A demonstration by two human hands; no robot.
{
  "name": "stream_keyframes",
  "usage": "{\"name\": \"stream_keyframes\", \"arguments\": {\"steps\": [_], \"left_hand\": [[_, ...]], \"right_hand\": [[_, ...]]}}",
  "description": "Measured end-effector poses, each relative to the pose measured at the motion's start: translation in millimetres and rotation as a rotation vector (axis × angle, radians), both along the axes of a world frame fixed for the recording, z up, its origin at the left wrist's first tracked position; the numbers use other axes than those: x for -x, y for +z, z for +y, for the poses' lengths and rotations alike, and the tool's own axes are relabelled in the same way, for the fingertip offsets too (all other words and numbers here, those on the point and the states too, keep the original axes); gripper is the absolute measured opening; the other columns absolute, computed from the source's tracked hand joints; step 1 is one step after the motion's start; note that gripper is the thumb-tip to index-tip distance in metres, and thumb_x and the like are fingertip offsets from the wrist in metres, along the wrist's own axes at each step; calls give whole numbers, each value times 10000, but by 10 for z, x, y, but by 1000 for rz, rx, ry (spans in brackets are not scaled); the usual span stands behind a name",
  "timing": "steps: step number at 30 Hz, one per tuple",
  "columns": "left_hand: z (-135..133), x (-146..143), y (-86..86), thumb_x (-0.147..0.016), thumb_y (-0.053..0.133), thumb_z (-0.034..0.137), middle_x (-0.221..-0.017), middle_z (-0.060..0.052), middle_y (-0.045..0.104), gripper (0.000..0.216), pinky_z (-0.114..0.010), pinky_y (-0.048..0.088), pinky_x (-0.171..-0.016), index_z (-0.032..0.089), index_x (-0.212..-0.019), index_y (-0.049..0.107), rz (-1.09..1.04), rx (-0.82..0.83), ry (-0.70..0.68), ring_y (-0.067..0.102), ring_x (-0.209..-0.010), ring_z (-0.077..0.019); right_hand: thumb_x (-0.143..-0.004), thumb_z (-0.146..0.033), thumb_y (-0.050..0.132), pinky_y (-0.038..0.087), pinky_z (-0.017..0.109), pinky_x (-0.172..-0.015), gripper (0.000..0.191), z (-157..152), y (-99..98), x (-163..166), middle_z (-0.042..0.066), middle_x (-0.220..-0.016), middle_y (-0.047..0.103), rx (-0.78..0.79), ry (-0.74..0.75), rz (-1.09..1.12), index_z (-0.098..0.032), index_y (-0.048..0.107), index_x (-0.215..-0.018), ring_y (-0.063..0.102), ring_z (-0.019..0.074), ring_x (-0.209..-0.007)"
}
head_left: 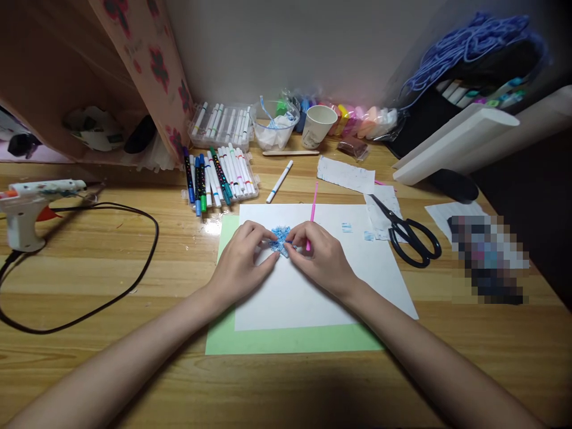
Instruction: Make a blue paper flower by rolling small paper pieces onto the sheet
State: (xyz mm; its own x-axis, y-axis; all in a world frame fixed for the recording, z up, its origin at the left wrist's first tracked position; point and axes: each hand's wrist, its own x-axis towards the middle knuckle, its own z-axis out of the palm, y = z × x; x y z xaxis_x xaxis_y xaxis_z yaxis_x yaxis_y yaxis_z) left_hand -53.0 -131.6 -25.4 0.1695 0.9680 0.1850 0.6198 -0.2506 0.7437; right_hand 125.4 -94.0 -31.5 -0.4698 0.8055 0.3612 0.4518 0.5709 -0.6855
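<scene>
A ruffled cluster of blue-and-white paper pieces (280, 235) lies on a white sheet (304, 304) between my hands. My left hand (243, 255) grips its left edge with thumb and fingers. On the other side, my right hand (322, 255) pinches the cluster's right edge, partly covering it. A slim pink stick (314, 202) lies just beyond the right hand, its lower end partly behind the fingers. Two small blue-streaked paper pieces (347, 227) rest to the right on the sheet. Black scissors (404, 229) lie farther right, over a torn paper strip (379, 208).
A green sheet (295, 341) lies under the white one. At left, a glue gun (27, 208) trails a looped black cord (154, 238). Behind are markers (223, 176), a clear bowl (273, 134), a paper cup (318, 126) and a wooden stick (290, 153). Paper rolls (456, 146) stand right.
</scene>
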Motion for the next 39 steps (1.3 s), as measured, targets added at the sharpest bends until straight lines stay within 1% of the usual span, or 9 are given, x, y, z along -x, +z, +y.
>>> {"name": "stream_keyframes", "arguments": {"steps": [5, 8, 9, 12, 14, 16, 21, 31, 39], "left_hand": [[0, 4, 1, -804, 606, 169, -943, -18, 535, 175, -290, 459, -755, 200, -974, 579, 7, 13, 3, 525, -867, -146], [5, 10, -12, -797, 610, 169, -953, -19, 541, 188, -294, 464, -762, 203, -979, 576, 7, 24, 10, 529, -859, -148], [6, 13, -16, -797, 609, 169, -956, -21, 544, 189, -295, 463, -767, 202, -979, 574, 4, 26, 12, 529, -861, -149], [8, 18, -25, -801, 600, 171, -955, -26, 553, 180, -298, 462, -769, 198, -977, 568, -10, 25, 18, 529, -869, -155], [9, 20, -27, -803, 593, 172, -944, -27, 556, 171, -302, 461, -765, 198, -969, 565, -19, 22, 25, 529, -864, -159], [8, 20, -28, -806, 585, 171, -936, -27, 559, 161, -305, 458, -766, 197, -964, 561, -24, 21, 31, 529, -860, -160], [7, 20, -24, -820, 564, 173, -931, -23, 567, 141, -293, 448, -771, 187, -961, 558, -28, 37, 27, 531, -860, -152], [7, 20, -46, -837, 535, 170, -921, -28, 584, 114, -297, 452, -759, 186, -949, 551, -33, 40, 40, 542, -852, -154], [14, 13, -26, -842, 520, 179, -910, -36, 582, 91, -309, 449, -758, 183, -928, 553, -18, 55, 37, 539, -841, -161]], "right_hand": [[-899, -205, 524, 486, 292, -687, 64, -85, 108, -160, 35, -877, 643, 29, -24, 101, -212, 560, -951, 601, 150, -774], [-980, -339, 336, 485, 313, -675, 304, -167, 141, -302, 38, -838, 636, 170, 64, 204, -228, 568, -1142, 607, 157, -745], [-985, -384, 294, 475, 325, -672, 365, -188, 138, -339, 37, -802, 619, 189, 91, 209, -231, 580, -1152, 593, 163, -727], [-979, -434, 259, 438, 343, -663, 451, -220, 103, -396, 36, -708, 557, 178, 152, 191, -214, 653, -958, 537, 172, -678], [-981, -407, 264, 418, 340, -646, 448, -223, 76, -395, 36, -677, 536, 163, 180, 204, -203, 624, -811, 508, 171, -653], [-983, -384, 266, 402, 336, -635, 427, -221, 58, -380, 34, -661, 524, 152, 193, 222, -202, 581, -759, 487, 170, -640], [-985, -371, 274, 385, 328, -644, 397, -218, 35, -345, 30, -669, 520, 164, 201, 203, -203, 552, -759, 474, 168, -653], [-983, -401, 274, 402, 331, -640, 425, -212, 16, -329, 26, -657, 517, 196, 114, 169, -204, 567, -747, 494, 166, -641], [-986, -401, 282, 403, 301, -634, 439, -156, 108, -264, 13, -644, 519, 269, 56, 144, -199, 557, -710, 502, 140, -620]]}}
